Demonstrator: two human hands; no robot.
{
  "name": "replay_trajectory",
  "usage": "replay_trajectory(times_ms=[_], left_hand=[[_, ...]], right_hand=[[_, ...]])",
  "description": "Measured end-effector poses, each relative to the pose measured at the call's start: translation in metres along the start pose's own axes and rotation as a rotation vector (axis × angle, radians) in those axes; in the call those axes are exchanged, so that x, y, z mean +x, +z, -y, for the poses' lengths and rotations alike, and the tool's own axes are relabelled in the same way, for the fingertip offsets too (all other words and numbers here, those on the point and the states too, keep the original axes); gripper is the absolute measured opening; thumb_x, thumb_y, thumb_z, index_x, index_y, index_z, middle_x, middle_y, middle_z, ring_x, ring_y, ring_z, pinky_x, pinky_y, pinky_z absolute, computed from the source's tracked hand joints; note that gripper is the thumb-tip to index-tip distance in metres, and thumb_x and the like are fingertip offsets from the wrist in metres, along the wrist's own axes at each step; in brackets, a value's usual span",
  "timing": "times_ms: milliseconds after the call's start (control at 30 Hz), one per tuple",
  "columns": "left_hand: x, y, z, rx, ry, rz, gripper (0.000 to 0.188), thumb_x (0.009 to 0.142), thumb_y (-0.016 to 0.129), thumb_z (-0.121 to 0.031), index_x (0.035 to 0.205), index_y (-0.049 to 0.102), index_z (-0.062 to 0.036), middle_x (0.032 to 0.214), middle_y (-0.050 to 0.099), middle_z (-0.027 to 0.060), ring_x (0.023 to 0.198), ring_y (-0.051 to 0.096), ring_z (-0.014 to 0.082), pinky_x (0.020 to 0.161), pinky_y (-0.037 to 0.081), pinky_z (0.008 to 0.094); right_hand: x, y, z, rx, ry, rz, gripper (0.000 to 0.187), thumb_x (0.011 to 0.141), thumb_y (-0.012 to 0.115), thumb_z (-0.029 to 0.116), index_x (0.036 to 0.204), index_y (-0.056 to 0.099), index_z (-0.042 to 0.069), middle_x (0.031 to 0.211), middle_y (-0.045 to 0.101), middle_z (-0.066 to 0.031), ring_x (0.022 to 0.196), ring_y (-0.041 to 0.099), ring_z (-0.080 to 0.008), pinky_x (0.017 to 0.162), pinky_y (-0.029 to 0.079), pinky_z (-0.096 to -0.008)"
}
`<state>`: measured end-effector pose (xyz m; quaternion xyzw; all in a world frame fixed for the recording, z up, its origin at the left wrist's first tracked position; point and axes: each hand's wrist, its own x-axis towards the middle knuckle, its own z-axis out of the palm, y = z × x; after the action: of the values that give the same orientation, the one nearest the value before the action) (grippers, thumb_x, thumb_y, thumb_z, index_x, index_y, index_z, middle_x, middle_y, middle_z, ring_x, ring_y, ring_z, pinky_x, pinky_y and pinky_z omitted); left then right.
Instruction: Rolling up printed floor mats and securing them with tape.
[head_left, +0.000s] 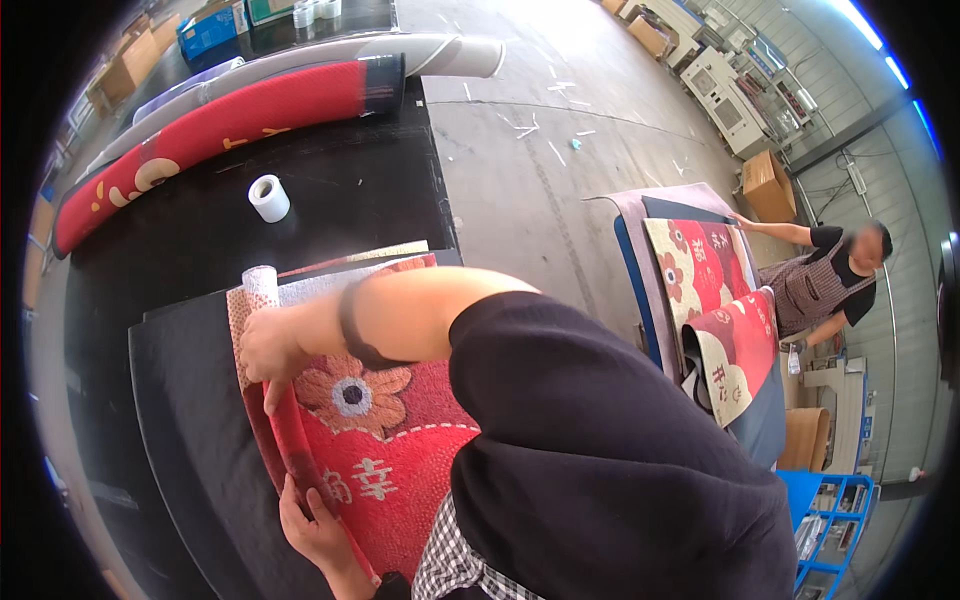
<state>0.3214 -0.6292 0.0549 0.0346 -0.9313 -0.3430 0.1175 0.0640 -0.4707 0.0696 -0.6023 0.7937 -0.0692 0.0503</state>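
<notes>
A red floor mat (425, 490) with an orange flower and pale lettering lies partly unrolled in front of me. Its left side is curled into a narrow roll (290, 430). My right hand (270, 345) is closed over the far part of this roll, its arm reaching across the mat. Lower down, my left hand (318, 530) holds the near part, thumb on top and fingers against the outer side. The mat's underside is hidden. Beneath it are dark sheets (170, 400) on the black table (330, 190).
A white tape roll (268, 198) stands beyond the mat. Long red (230, 130) and grey (440, 52) rolls lie at the table's back. To the right, a co-worker (825, 280) touches a stack of patterned mats (700, 265). A blue rack (835, 530) stands nearby.
</notes>
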Motion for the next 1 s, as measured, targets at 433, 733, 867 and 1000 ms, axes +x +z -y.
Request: replay_trajectory(times_ms=[433,733,867,1000], left_hand=[[0.001,-0.003,-0.002,0.015,-0.042,0.014,0.034,0.097,0.059,-0.018,0.122,0.059,0.0040,0.114,0.066,0.0177,0.101,0.063,0.0319,0.088,0.049,0.0384],[-0.001,-0.005,0.000,0.060,-0.001,0.019,0.030,0.098,0.056,-0.014,0.122,0.060,0.0030,0.114,0.065,0.0173,0.101,0.063,0.0306,0.089,0.048,0.0376],[-0.001,-0.001,-0.005,0.065,-0.012,0.027,0.030,0.098,0.056,-0.014,0.122,0.059,0.0030,0.114,0.065,0.0175,0.101,0.063,0.0306,0.089,0.048,0.0379],[-0.003,0.002,-0.006,0.093,0.006,0.004,0.029,0.096,0.057,-0.011,0.122,0.060,0.0016,0.107,0.064,0.0158,0.099,0.060,0.0311,0.088,0.046,0.0390]], right_hand=[[0.007,-0.002,-0.034,0.055,0.118,0.126,0.055,0.085,0.053,0.066,0.078,0.068,0.014,0.088,0.067,-0.0007,0.097,0.063,-0.0243,0.081,0.048,-0.0418],[-0.004,0.024,-0.069,-0.058,-0.111,-0.630,0.049,0.087,0.054,0.057,0.070,0.067,0.013,0.070,0.063,-0.0039,0.074,0.064,-0.0259,0.070,0.050,-0.0387],[0.000,0.022,-0.074,-0.002,0.048,-0.253,0.047,0.090,0.051,0.053,0.070,0.066,0.013,0.074,0.065,-0.0047,0.076,0.064,-0.0275,0.068,0.050,-0.0410],[0.003,0.020,-0.070,0.074,0.123,-0.179,0.048,0.091,0.047,0.054,0.078,0.070,0.015,0.084,0.070,-0.0056,0.085,0.066,-0.0281,0.073,0.052,-0.0422]])
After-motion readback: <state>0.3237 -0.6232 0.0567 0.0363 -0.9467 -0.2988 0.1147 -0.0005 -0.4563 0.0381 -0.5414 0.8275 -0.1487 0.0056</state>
